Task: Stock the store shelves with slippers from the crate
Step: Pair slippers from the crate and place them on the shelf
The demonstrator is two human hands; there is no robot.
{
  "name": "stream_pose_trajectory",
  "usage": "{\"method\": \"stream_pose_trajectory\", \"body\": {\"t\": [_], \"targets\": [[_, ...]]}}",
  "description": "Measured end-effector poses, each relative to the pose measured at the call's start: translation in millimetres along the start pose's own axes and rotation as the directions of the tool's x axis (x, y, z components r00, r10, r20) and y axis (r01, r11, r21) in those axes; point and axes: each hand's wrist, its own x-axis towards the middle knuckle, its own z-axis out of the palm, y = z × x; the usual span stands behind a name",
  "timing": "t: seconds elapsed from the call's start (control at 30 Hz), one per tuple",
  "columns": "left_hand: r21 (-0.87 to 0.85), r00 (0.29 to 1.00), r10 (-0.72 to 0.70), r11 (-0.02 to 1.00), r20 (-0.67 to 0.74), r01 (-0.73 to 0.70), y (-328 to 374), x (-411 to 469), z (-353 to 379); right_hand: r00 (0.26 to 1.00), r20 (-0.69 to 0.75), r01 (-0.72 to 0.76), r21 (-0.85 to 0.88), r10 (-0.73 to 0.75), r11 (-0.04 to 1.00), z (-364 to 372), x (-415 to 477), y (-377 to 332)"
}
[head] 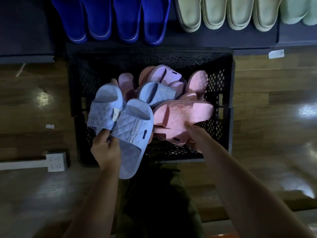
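Note:
A black perforated crate stands on the floor below the shelf and holds several pink, lilac and light-blue slippers. My left hand grips a tagged pair of light-blue quilted slippers over the crate's front left part. My right hand holds a pair of pink slippers at the crate's front right; its fingers are mostly hidden under them. One more light-blue slipper and lilac slippers lie deeper in the crate.
On the dark shelf above the crate hang royal-blue slippers at the left and pale green slippers at the right. A white power strip lies on the wooden floor to the left. A white label sticks on the shelf edge.

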Motion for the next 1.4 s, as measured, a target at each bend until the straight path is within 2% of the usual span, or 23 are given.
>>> {"method": "stream_pose_trajectory", "body": {"t": [0.13,0.2,0.27,0.37,0.5,0.57,0.77,0.83,1.03,1.17,1.4], "targets": [[0.001,1.000,0.013,1.000,0.018,-0.013,0,-4,6,0.998,0.067,-0.019,0.091,0.013,0.996,5,18,17],[-0.014,1.000,0.019,1.000,0.021,-0.019,2,-4,8,0.997,0.016,0.066,0.156,-0.070,0.986,8,3,14],[-0.035,0.999,0.012,0.999,0.032,-0.010,2,-4,10,0.979,-0.088,0.197,0.145,-0.186,0.970,8,-2,18],[-0.024,0.999,0.005,1.000,0.036,-0.004,2,-2,10,0.955,-0.022,0.296,0.148,-0.296,0.944,11,-15,22],[-0.023,0.998,-0.031,0.999,0.053,0.032,0,3,10,0.939,0.026,0.337,0.143,-0.344,0.931,6,-20,21],[-0.034,0.998,-0.018,0.999,0.052,0.020,4,5,4,0.942,-0.024,0.332,0.182,-0.333,0.925,8,-27,16],[-0.056,0.996,0.074,0.996,0.054,-0.071,40,9,-39,0.909,-0.181,0.388,0.043,-0.375,0.921,3,-72,-9],[-0.029,0.990,0.128,0.992,0.060,-0.126,58,9,-59,0.887,-0.186,0.425,-0.032,-0.424,0.904,-8,-100,-18],[-0.030,0.974,0.194,0.981,0.118,-0.192,141,-6,-136,0.865,-0.254,0.440,-0.033,-0.433,0.898,-54,-213,-53],[-0.004,0.951,0.275,0.961,0.141,-0.278,211,-21,-186,0.858,-0.271,0.469,0.071,-0.435,0.880,-98,-291,-71],[0.060,0.822,0.549,0.825,0.154,-0.562,355,-61,-239,0.777,-0.400,0.582,0.161,-0.486,0.797,-210,-415,-104]]}}
